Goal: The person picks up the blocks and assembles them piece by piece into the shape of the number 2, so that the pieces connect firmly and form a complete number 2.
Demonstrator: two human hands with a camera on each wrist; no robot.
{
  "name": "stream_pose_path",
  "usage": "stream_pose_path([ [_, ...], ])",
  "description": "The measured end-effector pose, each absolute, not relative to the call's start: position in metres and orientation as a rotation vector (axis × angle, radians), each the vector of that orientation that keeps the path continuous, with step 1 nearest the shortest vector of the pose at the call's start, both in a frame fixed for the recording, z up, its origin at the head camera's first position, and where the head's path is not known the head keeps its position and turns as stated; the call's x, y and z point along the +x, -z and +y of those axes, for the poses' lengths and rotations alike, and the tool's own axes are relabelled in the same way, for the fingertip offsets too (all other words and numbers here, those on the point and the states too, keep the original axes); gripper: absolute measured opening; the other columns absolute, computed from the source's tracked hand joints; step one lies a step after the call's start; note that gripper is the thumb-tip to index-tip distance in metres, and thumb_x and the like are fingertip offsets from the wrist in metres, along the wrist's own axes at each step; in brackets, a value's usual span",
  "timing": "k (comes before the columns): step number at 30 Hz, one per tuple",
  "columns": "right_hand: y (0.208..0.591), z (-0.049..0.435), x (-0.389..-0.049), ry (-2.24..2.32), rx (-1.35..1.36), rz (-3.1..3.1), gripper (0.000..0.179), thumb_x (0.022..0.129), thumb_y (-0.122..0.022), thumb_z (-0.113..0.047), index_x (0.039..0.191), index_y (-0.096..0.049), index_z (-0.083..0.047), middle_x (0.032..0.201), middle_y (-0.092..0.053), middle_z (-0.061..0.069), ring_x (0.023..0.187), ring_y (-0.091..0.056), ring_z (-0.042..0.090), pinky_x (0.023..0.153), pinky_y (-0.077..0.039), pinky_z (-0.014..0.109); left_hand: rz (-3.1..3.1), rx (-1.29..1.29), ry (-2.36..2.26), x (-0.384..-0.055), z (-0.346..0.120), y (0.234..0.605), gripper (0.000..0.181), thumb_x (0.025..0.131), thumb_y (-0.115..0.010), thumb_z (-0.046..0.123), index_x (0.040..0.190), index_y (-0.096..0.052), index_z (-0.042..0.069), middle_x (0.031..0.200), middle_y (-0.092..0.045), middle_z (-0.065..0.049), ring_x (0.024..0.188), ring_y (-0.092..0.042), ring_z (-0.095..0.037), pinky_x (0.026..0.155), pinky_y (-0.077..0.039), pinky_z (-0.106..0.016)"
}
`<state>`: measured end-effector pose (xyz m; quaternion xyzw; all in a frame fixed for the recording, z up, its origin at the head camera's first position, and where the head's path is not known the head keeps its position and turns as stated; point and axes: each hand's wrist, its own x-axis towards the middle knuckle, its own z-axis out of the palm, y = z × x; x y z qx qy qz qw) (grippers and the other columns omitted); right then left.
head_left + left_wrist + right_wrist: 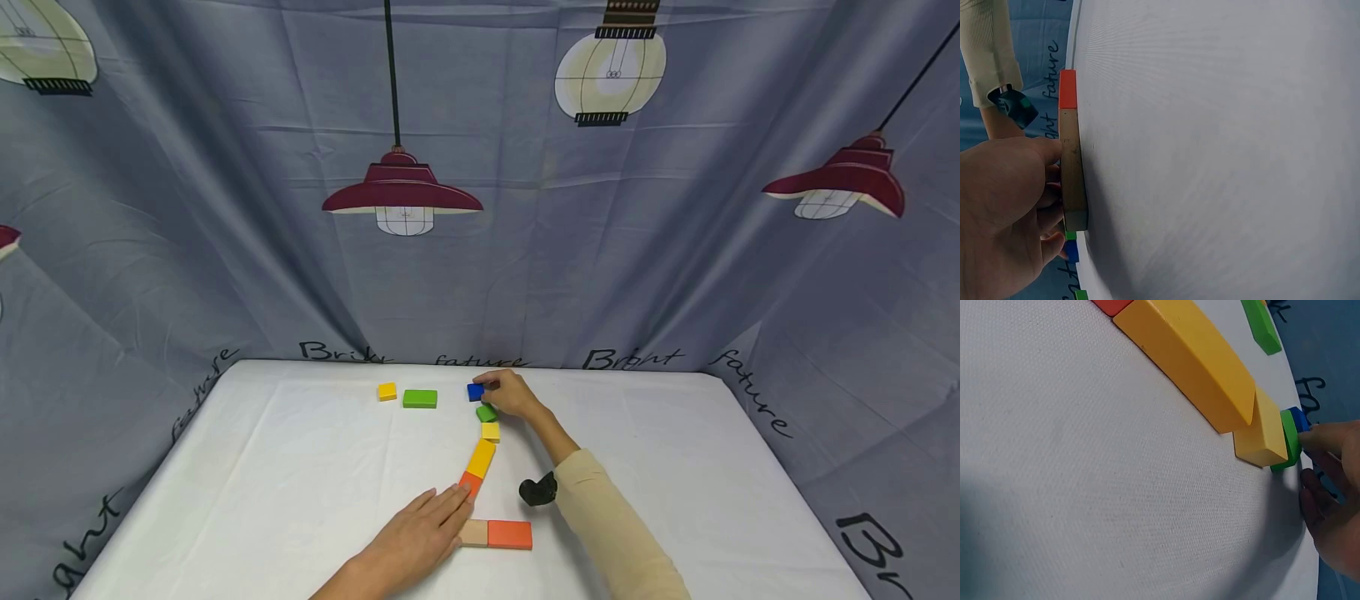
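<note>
My right hand point(512, 393) is at the far end of a curved row of blocks, its thumb and forefinger pinching a small blue block point(475, 392). Right beside it sits a small green block point(486, 413), followed by a pale yellow block point(490, 432) and a longer yellow-orange block point(1191, 362). With fingers extended, my left hand point(423, 533) lies over the near part of the row, fingertips at a red-orange block point(471, 482). That hand partly covers a plain wooden block point(1073, 169), which adjoins another red-orange block point(510, 535).
Toward the back left of the white-covered table point(300, 467) lie a larger green block point(420, 399) and a small yellow block point(387, 392). A black device point(538, 490) is attached at the right sleeve. Behind the table's far edge hangs a grey-blue printed curtain point(480, 283).
</note>
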<state>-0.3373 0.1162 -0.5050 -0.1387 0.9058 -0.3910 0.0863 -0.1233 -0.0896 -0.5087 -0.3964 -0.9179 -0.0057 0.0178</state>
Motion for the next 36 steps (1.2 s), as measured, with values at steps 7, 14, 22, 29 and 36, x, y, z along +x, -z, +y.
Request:
stream_pose_path([
  [7, 0.5056, 0.1174, -0.3366, 1.158, -0.401, 2.699, 0.028, 0.09, -0.069, -0.006, 0.118, -0.074, -0.009, 0.123, -0.065, 0.011, 0.106, -0.059, 0.026, 0.095, -0.049, 0.044, -2.831, -1.237, 0.032, -0.1233, -0.0894, 0.5093, 0.051, 0.105, -0.05, 0.037, 0.148, -0.049, 0.009, 0.154, -0.043, -0.006, 0.141, -0.038, -0.018, 0.111, -0.037, -0.04],
  [14, 0.5073, 0.1167, -0.335, 1.123, -0.432, 2.73, 0.028, 0.092, -0.067, -0.005, 0.118, -0.075, -0.01, 0.123, -0.066, 0.01, 0.103, -0.06, 0.024, 0.093, -0.05, 0.042, -2.857, -1.243, 0.037, -0.1233, -0.0895, 0.5091, 0.052, 0.106, -0.048, 0.038, 0.149, -0.047, 0.009, 0.155, -0.041, -0.006, 0.142, -0.037, -0.017, 0.112, -0.036, -0.04],
  [22, 0.5099, 0.1178, -0.3355, 1.154, -0.47, 2.71, 0.028, 0.092, -0.067, -0.004, 0.118, -0.075, -0.01, 0.125, -0.067, 0.011, 0.112, -0.06, 0.027, 0.094, -0.05, 0.043, -2.843, -1.239, 0.039, -0.1237, -0.0898, 0.5095, 0.051, 0.105, -0.05, 0.036, 0.148, -0.048, 0.009, 0.154, -0.042, -0.007, 0.141, -0.038, -0.018, 0.111, -0.037, -0.04],
  [29, 0.5077, 0.1176, -0.3328, 1.21, -0.455, 2.651, 0.028, 0.092, -0.066, -0.002, 0.117, -0.076, -0.009, 0.123, -0.068, 0.01, 0.108, -0.061, 0.025, 0.09, -0.052, 0.038, -2.856, -1.241, 0.048, -0.1234, -0.0902, 0.51, 0.051, 0.105, -0.05, 0.037, 0.148, -0.048, 0.009, 0.154, -0.042, -0.007, 0.142, -0.038, -0.018, 0.111, -0.038, -0.04],
  [36, 0.512, 0.1194, -0.3347, 1.237, -0.473, 2.639, 0.028, 0.091, -0.066, -0.001, 0.116, -0.076, -0.008, 0.122, -0.068, 0.011, 0.101, -0.061, 0.02, 0.082, -0.052, 0.031, -2.839, -1.248, 0.051, -0.1243, -0.0906, 0.5113, 0.051, 0.105, -0.049, 0.037, 0.148, -0.048, 0.009, 0.154, -0.042, -0.007, 0.141, -0.038, -0.018, 0.11, -0.038, -0.04],
])
